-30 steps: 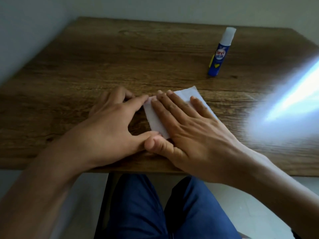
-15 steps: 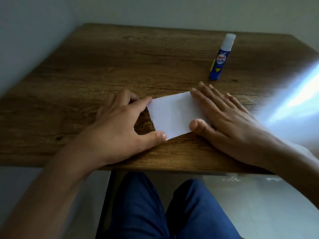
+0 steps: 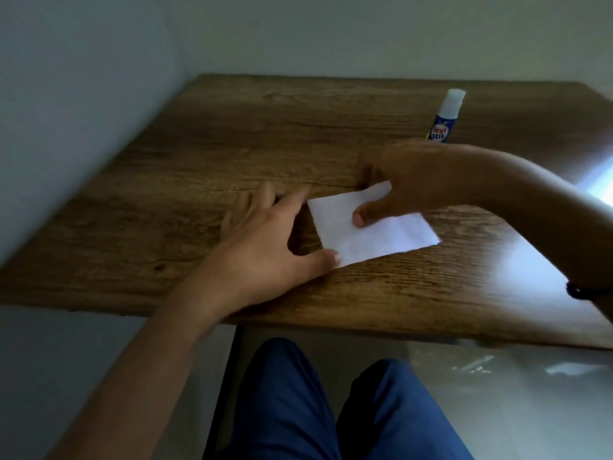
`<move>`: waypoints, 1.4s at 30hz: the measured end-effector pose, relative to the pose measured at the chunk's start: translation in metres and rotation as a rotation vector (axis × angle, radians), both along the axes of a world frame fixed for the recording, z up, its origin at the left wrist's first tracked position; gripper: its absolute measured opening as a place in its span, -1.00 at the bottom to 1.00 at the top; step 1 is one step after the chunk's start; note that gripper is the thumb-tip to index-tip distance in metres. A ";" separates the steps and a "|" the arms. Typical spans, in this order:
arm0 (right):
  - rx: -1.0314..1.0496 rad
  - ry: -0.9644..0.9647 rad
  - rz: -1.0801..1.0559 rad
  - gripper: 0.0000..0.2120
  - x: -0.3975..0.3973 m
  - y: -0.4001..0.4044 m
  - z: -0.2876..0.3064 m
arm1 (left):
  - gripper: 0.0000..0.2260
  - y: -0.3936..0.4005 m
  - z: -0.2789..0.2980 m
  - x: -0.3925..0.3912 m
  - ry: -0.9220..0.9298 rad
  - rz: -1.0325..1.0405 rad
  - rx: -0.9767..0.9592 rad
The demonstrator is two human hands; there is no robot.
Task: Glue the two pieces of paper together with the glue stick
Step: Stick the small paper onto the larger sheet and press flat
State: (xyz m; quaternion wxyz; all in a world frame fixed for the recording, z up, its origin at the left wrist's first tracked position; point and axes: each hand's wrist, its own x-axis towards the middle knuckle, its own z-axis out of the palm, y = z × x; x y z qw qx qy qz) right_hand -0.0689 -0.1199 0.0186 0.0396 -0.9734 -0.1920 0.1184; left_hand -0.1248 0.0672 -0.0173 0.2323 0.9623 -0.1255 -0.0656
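The white paper (image 3: 381,240) lies flat on the wooden table (image 3: 199,161), a little right of centre, and I cannot tell two sheets apart. My left hand (image 3: 262,240) rests on the table at the paper's left edge, with the index tip at the far corner and the thumb tip at the near corner. My right hand (image 3: 408,180) reaches over the far edge. Its thumb lies on top of the sheet and its fingers curl down behind that edge, pinching it. The blue glue stick (image 3: 444,119) with a white cap stands behind my right hand, its base hidden.
A pale wall runs close along the table's left and back edges. Bright glare falls across the table's right side. My knees in blue trousers are below the front edge. A dark band sits on my right wrist (image 3: 578,290).
My right hand lifted off the paper's right side and swung to its far edge, where it now pinches the sheet. My left hand stays at the left edge. The camera view has shifted.
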 end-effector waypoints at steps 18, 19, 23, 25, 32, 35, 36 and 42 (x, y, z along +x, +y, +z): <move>0.722 -0.078 -0.157 -0.78 0.031 0.023 -0.006 | -0.91 -0.016 0.013 0.092 0.014 0.061 -0.790; 0.750 -0.091 -0.172 -0.78 0.033 0.022 -0.007 | -0.88 -0.017 0.014 0.095 0.011 0.042 -0.798; 0.773 -0.142 -0.243 -0.83 0.041 0.019 -0.008 | -0.82 -0.011 0.013 0.108 0.012 0.100 -0.856; 0.820 -0.171 -0.290 -0.84 0.043 0.016 -0.007 | -0.78 -0.003 0.014 0.113 -0.006 0.201 -0.919; 0.953 -0.225 -0.364 -0.79 0.041 0.012 -0.007 | -0.90 0.016 0.011 0.107 0.312 -0.170 -0.767; 0.862 -0.115 -0.233 -0.86 0.038 0.018 -0.008 | -0.81 0.007 0.012 0.105 0.352 -0.209 -0.731; 0.862 -0.095 -0.207 -0.88 0.037 0.019 -0.009 | -0.78 0.004 0.012 0.103 0.323 -0.217 -0.722; 1.003 -0.086 -0.294 -0.90 0.036 0.017 -0.007 | -0.75 0.008 0.010 0.101 0.226 -0.230 -0.678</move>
